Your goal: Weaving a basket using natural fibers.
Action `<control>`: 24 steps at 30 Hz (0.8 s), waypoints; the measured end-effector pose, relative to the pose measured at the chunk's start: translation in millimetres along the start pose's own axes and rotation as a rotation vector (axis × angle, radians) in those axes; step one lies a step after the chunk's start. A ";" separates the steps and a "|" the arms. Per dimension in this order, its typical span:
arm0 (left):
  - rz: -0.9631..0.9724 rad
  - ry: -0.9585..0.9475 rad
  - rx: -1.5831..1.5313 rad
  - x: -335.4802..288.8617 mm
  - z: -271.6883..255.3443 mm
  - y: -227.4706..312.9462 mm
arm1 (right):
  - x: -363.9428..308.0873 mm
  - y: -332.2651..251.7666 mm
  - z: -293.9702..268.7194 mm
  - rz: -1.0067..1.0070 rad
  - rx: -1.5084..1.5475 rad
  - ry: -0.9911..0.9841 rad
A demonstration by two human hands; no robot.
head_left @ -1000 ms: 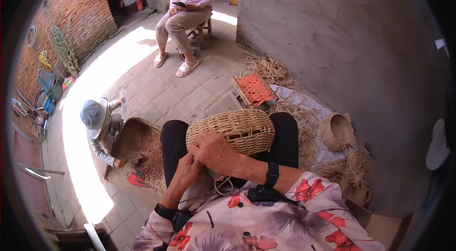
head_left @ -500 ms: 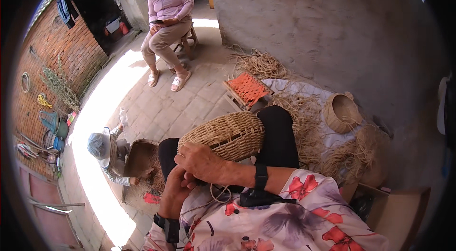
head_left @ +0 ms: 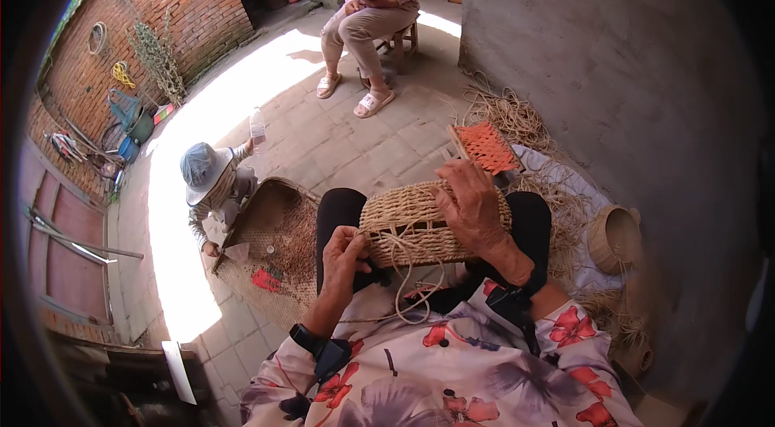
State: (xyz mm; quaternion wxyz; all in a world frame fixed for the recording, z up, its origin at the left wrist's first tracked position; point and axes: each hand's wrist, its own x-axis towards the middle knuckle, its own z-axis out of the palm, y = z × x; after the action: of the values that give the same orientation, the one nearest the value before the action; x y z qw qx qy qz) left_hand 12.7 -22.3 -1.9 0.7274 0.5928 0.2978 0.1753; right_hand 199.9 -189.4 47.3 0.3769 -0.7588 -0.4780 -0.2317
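A woven straw basket (head_left: 408,209) lies across my lap, with a dark gap along its side. My left hand (head_left: 343,261) pinches pale straw cord at the basket's left end; the fingertips partly hide it. From there a loose loop of cord (head_left: 426,306) hangs over the basket's near side down to my shirt. My right hand (head_left: 478,213) rests over the right part of the basket, fingers bent over its upper side, gripping it.
A child (head_left: 211,181) holding a bottle (head_left: 257,130) crouches beside a woven tray (head_left: 278,185) at left. Another person (head_left: 379,15) sits ahead with a phone. An orange-topped stool (head_left: 487,146), straw heaps (head_left: 517,116) and a round basket (head_left: 613,237) lie right, by the wall.
My hands have moved apart: the right went from beside the left onto the basket's right part, while the left stays at its left end. The view has shifted, and the basket's gapped side shows more.
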 end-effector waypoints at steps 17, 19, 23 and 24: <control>0.073 -0.209 -0.098 2.1 30.7 6.7 | -35.0 54.9 -6.9 0.453 0.316 -0.142; 0.033 -0.361 -0.017 2.2 53.8 7.0 | -56.1 75.6 -7.7 0.523 0.315 -0.169; -0.008 -0.360 -0.019 5.6 65.4 13.9 | -68.7 91.4 -8.3 0.476 0.356 -0.144; -0.029 -0.340 -0.028 4.1 66.9 18.3 | -65.5 91.3 -10.2 0.509 0.369 -0.202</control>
State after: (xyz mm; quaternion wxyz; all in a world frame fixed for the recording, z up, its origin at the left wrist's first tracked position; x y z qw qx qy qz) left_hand 60.5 -66.3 22.9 0.7780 0.5993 0.1767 0.0661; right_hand 253.7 -257.2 -25.2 0.5045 -0.7919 -0.3421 0.0368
